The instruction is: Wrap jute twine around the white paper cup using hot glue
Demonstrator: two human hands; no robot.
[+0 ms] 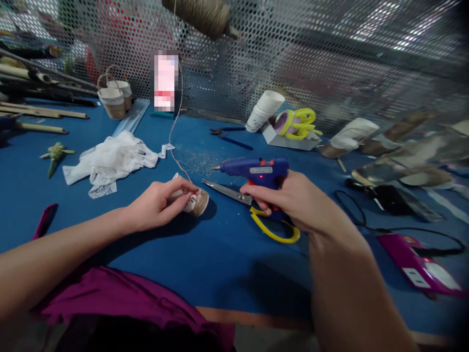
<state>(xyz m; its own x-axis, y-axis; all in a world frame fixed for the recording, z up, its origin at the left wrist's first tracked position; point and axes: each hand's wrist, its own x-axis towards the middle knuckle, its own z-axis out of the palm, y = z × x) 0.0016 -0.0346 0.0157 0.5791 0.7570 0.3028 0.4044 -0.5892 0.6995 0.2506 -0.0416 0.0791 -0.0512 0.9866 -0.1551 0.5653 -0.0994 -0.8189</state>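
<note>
A small paper cup [200,201], partly wound with brown twine, lies on its side in the grip of my left hand [166,201]. From the cup the loose twine [172,134] runs up toward the large twine spool [200,14]. My right hand [289,195] is closed around a blue glue gun [252,167], its nozzle pointing left above the table and apart from the cup. A small red light glows on the gun's side. Yellow-handled scissors [276,235] lie beneath the gun and right hand, their blades toward the cup.
White lace [113,159] is heaped on the blue table [220,274] at left, near two twine-wrapped baskets [113,102]. Pliers [232,137], stacked paper cups [264,111] and a box with yellow coils [293,139] stand behind. A purple power strip [417,266] and its cable lie at right.
</note>
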